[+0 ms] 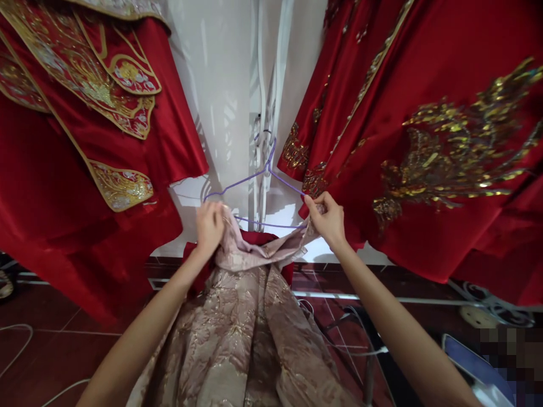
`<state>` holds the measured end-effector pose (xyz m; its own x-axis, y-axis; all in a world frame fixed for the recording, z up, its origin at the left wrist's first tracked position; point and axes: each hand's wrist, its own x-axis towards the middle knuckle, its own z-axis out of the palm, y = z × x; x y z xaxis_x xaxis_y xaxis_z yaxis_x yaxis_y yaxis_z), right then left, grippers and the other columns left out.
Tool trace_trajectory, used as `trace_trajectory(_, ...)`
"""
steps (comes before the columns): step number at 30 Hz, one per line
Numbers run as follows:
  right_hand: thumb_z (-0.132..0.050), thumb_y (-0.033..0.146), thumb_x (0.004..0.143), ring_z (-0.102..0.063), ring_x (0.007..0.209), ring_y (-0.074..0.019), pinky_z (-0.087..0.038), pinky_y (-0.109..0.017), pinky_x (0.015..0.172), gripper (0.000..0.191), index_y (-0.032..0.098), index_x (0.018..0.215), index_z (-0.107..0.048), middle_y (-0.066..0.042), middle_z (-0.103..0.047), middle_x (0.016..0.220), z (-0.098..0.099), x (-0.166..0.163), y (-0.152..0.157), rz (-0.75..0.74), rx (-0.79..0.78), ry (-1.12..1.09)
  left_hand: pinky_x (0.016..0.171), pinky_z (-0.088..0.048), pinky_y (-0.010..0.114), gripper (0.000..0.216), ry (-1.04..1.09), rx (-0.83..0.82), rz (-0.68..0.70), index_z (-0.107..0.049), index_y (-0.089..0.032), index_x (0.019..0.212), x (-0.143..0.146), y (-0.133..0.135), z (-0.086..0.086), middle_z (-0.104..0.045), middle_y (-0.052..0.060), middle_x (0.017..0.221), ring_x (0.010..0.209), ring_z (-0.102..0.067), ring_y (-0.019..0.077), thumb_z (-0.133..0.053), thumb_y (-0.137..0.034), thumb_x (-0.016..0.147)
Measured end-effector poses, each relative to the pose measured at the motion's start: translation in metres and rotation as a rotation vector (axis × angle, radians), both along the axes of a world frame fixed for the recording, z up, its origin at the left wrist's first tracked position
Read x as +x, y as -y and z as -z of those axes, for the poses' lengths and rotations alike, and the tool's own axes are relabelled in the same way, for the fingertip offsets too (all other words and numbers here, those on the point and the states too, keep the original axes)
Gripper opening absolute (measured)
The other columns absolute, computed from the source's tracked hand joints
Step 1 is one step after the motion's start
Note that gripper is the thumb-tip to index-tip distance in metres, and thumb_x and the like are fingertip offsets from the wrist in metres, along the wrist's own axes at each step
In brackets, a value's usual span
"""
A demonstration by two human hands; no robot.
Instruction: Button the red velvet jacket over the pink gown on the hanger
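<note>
A long pinkish-gold brocade skirt (229, 316) hangs down in front of me, its pale waistband (244, 257) sagging in the middle. My left hand (210, 226) is closed on the band's left end, by the left corner of a purple wire hanger (248, 177). At the right end, my right hand (328, 219) pinches the band beside the hanger's right arm. The hanger's hook is up by a white metal frame, and its lower bar passes behind the band. Fingers cover both corners of the hanger, so how the cloth sits there cannot be made out.
Red embroidered garments hang at the left (169, 130) and right (424, 237), close to both hands. White upright rails (262, 85) stand against the wall behind the hanger. More red cloth (265, 236) shows behind the waistband. Cables (356, 353) and a blue object (477, 362) are low on the right.
</note>
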<state>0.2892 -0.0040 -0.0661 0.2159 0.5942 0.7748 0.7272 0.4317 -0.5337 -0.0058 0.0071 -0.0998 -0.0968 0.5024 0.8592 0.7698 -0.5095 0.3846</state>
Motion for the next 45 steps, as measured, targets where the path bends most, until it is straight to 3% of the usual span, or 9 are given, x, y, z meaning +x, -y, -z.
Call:
trace_trajectory(2, -0.054, 0.054, 0.082, -0.038, 0.053, -0.0101, -0.032, -0.023, 0.056, 0.041, 0.020, 0.062, -0.041, 0.005, -0.042, 0.055, -0.003, 0.003, -0.002, -0.022, -0.016, -0.016, 0.066, -0.038, 0.027, 0.035, 0.086, -0.165, -0.130, -0.061, -0.017, 0.082, -0.029, -0.012, -0.001, -0.057, 0.004, 0.069, 0.069, -0.054, 0.0164, -0.033, -0.035, 0.093)
trace_trajectory(5, -0.055, 0.054, 0.081, -0.037, 0.053, -0.0096, -0.031, -0.023, 0.055, 0.043, 0.020, 0.061, -0.039, 0.005, -0.040, 0.056, -0.006, 0.006, -0.004, -0.050, -0.036, -0.022, 0.058, -0.034, 0.025, 0.038, 0.066, -0.392, -0.166, -0.065, -0.016, 0.083, -0.053, -0.022, 0.002, -0.060, 0.004, 0.063, 0.062, -0.055, 0.0170, -0.037, -0.041, 0.091)
trace_trajectory(11, -0.054, 0.055, 0.081, -0.035, 0.054, -0.0097, -0.031, -0.024, 0.055, 0.043, 0.020, 0.061, -0.039, 0.005, -0.037, 0.056, -0.008, 0.008, -0.003, -0.070, -0.060, -0.018, 0.068, -0.039, 0.028, 0.041, 0.079, -0.354, -0.335, -0.065, -0.016, 0.101, -0.057, -0.024, 0.015, -0.070, 0.012, 0.085, 0.078, -0.063, 0.0227, -0.032, -0.039, 0.093)
trace_trajectory(17, -0.053, 0.056, 0.081, -0.034, 0.054, -0.0101, -0.030, -0.024, 0.055, 0.043, 0.020, 0.063, -0.039, 0.005, -0.038, 0.057, -0.007, 0.009, -0.003, -0.070, -0.042, -0.008, 0.071, -0.040, 0.032, 0.039, 0.117, -0.624, -0.358, -0.067, -0.015, 0.093, -0.069, -0.030, 0.032, -0.070, 0.017, 0.091, 0.087, -0.064, 0.0287, -0.035, -0.036, 0.092)
trace_trajectory(31, -0.048, 0.060, 0.082, -0.035, 0.054, -0.0108, -0.032, -0.025, 0.056, 0.045, 0.021, 0.062, -0.037, 0.004, -0.039, 0.056, -0.009, 0.006, 0.001, -0.048, -0.043, 0.020, 0.068, -0.040, 0.029, 0.038, 0.116, -0.383, -0.349, -0.065, -0.017, 0.096, -0.073, -0.036, 0.015, -0.070, 0.012, 0.084, 0.079, -0.063, 0.0234, -0.035, -0.040, 0.091)
trace_trajectory(35, -0.048, 0.062, 0.081, -0.035, 0.054, -0.0108, -0.031, -0.024, 0.055, 0.046, 0.021, 0.062, -0.037, 0.004, -0.038, 0.056, -0.008, 0.005, 0.001, -0.056, -0.065, 0.009, 0.071, -0.042, 0.028, 0.034, 0.083, -0.323, -0.189, -0.065, -0.016, 0.088, -0.057, -0.045, -0.022, -0.070, 0.011, 0.084, 0.081, -0.064, 0.0221, -0.039, -0.039, 0.091)
trace_trajectory(39, -0.049, 0.060, 0.081, -0.037, 0.054, -0.0109, -0.032, -0.025, 0.056, 0.045, 0.021, 0.063, -0.039, 0.004, -0.039, 0.055, -0.005, 0.002, 0.003, -0.034, -0.087, -0.029, 0.067, -0.047, 0.027, 0.038, 0.142, -0.440, 0.380, -0.061, -0.014, 0.083, -0.028, -0.053, -0.061, -0.068, 0.007, 0.072, 0.064, -0.064, 0.0155, -0.041, -0.045, 0.090)
trace_trajectory(41, -0.049, 0.060, 0.081, -0.038, 0.054, -0.0111, -0.032, -0.025, 0.057, 0.044, 0.021, 0.063, -0.040, 0.004, -0.040, 0.056, -0.005, 0.002, 0.003, -0.033, -0.091, -0.037, 0.069, -0.050, 0.028, 0.040, 0.249, -0.490, 0.578, -0.058, -0.012, 0.086, -0.022, -0.055, -0.071, -0.068, 0.007, 0.072, 0.064, -0.064, 0.0140, -0.042, -0.049, 0.089)
trace_trajectory(45, -0.051, 0.059, 0.081, -0.039, 0.055, -0.0112, -0.032, -0.026, 0.057, 0.044, 0.021, 0.062, -0.039, 0.004, -0.041, 0.057, -0.005, 0.002, 0.002, -0.045, -0.099, -0.032, 0.084, -0.049, 0.031, 0.042, 0.316, -0.417, 0.560, -0.058, -0.013, 0.098, -0.046, -0.051, -0.065, -0.069, 0.010, 0.093, 0.086, -0.065, 0.0155, -0.045, -0.052, 0.087)
